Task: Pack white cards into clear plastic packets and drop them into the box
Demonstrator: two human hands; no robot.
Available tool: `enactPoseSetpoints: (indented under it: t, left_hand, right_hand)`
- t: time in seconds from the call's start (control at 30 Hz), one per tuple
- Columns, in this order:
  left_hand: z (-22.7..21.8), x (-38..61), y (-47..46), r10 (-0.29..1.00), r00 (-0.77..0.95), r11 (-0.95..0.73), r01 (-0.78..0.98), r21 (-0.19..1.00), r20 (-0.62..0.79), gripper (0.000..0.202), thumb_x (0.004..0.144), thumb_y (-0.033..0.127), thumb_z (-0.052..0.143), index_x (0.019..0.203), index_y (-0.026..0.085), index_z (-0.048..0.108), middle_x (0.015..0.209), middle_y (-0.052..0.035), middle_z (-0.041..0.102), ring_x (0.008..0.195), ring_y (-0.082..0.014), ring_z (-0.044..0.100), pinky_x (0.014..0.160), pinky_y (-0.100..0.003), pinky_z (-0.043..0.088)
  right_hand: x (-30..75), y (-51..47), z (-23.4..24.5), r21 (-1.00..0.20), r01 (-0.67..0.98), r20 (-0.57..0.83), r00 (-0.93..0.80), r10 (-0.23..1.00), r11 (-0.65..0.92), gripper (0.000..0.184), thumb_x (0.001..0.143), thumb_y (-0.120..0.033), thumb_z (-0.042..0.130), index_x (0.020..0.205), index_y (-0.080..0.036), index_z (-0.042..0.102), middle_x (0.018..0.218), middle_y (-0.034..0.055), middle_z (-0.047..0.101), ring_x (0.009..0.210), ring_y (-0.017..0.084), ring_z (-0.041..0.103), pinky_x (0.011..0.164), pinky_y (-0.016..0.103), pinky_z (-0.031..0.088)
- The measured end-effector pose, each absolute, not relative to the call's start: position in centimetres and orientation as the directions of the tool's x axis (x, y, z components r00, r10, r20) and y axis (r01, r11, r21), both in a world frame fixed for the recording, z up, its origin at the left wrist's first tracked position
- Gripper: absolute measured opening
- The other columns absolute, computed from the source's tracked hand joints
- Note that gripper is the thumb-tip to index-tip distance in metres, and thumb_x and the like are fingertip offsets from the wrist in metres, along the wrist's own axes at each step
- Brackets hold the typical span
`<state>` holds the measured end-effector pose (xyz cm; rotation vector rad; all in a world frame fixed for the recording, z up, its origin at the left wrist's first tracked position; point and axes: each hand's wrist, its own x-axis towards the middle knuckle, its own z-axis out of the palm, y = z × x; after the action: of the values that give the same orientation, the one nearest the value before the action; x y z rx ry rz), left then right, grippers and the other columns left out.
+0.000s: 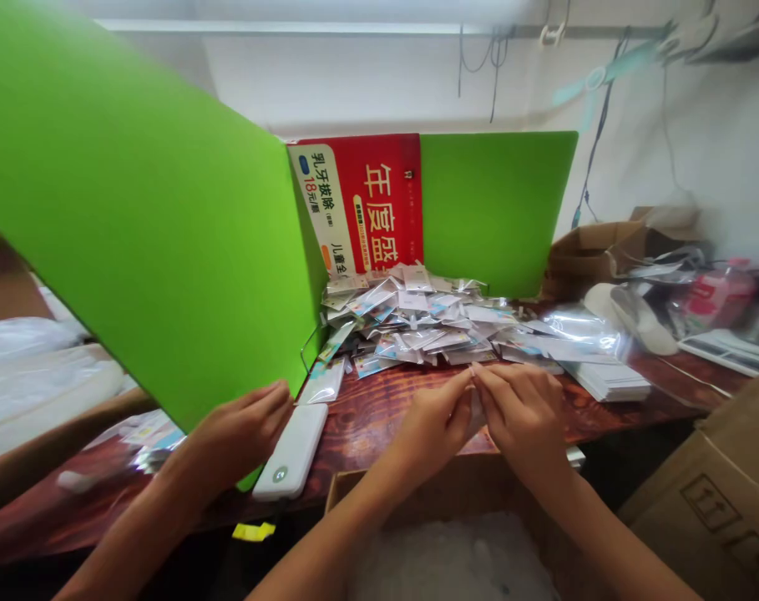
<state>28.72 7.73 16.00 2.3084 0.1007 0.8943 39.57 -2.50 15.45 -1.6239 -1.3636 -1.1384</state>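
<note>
Above an open cardboard box point(340, 484), my left hand point(438, 417) and my right hand point(522, 413) meet with fingertips together. Between them they pinch a small whitish, translucent packet point(477, 411), mostly covered by the fingers. Just beyond my hands lies a heap of clear plastic packets with printed cards point(417, 325) on the dark red wooden table point(379, 401). To the right of my right hand sits a stack of white cards point(608, 380). Whitish material point(454, 555), blurred, shows inside the box below my wrists.
Green boards point(498, 209) and a red printed panel point(392, 200) stand behind the heap. Another person's hand point(245, 426) is at left, by a white power bank point(292, 451); a further forearm point(59, 451) reaches behind the board. A large carton point(710, 467) stands at right.
</note>
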Motion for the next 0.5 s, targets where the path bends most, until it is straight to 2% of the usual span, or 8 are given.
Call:
enactPoseSetpoints:
  t: [0.1,0.23,0.5]
  left_hand:
    - [15.8,28.6,7.7,0.264,0.775,-0.841,-0.107,0.530,0.574,0.037,0.089,0.014,0.042,0.123,0.014,0.056,0.094,-0.0094,0.072,0.081,-0.0198,0.067,0.072,-0.026,0.049]
    - [15.5,27.8,8.1,0.262,0.797,-0.882,-0.030,0.470,0.544,0.031,0.088,0.015,0.042,0.114,0.015,0.059,0.093,-0.0108,0.072,0.080,-0.0216,0.068,0.068,-0.026,0.047]
    - [15.6,24.8,9.2,0.330,0.794,-0.884,0.069,0.463,0.511,0.027,0.089,0.016,0.042,0.107,0.015,0.062,0.088,-0.0107,0.071,0.079,-0.0221,0.067,0.069,-0.026,0.046]
  right_hand:
    - [39.7,-2.4,15.3,0.105,0.973,0.927,-0.021,0.374,-0.207,0.016,0.091,-0.014,0.053,0.101,-0.015,0.066,0.089,0.0068,0.070,0.088,0.023,0.057,0.087,0.038,0.036]
    - [39.5,-1.6,15.2,0.143,0.971,0.909,-0.053,0.413,-0.190,0.014,0.090,-0.015,0.051,0.096,-0.016,0.065,0.085,0.0066,0.068,0.085,0.022,0.056,0.086,0.037,0.036]
    - [38.4,1.1,14.2,0.033,0.999,0.893,-0.029,0.449,-0.001,0.012,0.090,-0.018,0.050,0.087,-0.018,0.062,0.082,0.0067,0.064,0.082,0.022,0.054,0.080,0.036,0.038]
